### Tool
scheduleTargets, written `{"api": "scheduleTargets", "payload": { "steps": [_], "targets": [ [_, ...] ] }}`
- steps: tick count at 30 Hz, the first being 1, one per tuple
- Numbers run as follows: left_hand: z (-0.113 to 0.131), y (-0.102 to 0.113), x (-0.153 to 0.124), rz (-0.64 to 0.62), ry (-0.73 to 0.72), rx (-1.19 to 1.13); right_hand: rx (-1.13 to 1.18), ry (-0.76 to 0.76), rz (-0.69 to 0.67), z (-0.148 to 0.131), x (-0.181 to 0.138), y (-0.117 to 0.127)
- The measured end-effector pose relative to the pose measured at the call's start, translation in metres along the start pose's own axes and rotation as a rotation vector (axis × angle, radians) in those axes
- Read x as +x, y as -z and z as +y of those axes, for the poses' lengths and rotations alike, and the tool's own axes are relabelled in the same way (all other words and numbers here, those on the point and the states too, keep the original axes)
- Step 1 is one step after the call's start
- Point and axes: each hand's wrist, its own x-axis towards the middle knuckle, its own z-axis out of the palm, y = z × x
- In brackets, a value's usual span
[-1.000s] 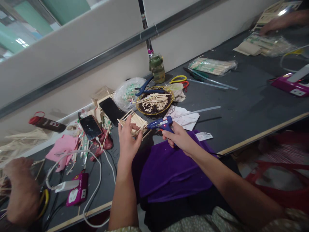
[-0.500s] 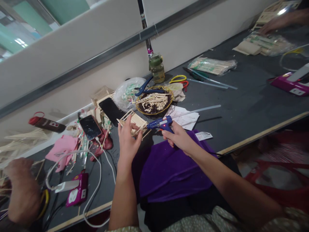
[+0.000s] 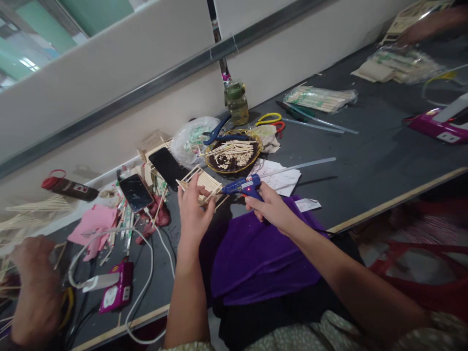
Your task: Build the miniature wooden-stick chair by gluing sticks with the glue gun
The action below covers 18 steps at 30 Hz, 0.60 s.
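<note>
Basically nothing's shifted this past second: left hand (image 3: 193,212) still steadying the little stick frame (image 3: 207,182) just near-left of the basket (image 3: 259,152), right hand (image 3: 270,204) gripping the glue gun (image 3: 239,185), nozzle at its right end. Guess that joint's mid-glue.

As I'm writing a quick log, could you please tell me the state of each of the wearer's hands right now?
Left hand: closed, holding the small stick frame.
Right hand: closed, holding the blue glue gun by its handle.
</note>
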Motion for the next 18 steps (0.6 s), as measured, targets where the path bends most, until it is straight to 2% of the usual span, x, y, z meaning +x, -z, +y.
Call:
{"api": "scheduleTargets", "payload": {
  "steps": [18],
  "targets": [
    [0.0012, 0.0001, 0.0000, -0.004, -0.005, 0.002, -0.007, 0.019, 0.002, 0.0013, -0.0005, 0.0017]
  ]
}}
